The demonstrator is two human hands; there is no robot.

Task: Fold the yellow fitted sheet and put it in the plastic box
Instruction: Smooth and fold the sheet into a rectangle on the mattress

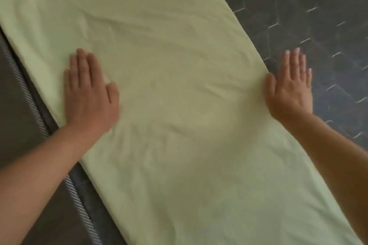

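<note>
Yellow fitted sheet (179,65) of pale, softly creased cloth lies flat as a long folded band, running diagonally from upper left to lower right over a dark hexagon-tiled floor (318,16). Its left long edge lies just beside the grey striped border (30,97) of a brown mat (18,105). Its right long edge is straight, with bare tiles stretching well beyond it. The left hand (89,93) presses palm-down on the sheet close to the left edge, fingers straight and together, holding nothing. The right hand (290,89) rests flat at the right edge, fingers extended over the tiles, thumb side touching the cloth, gripping nothing.
</note>
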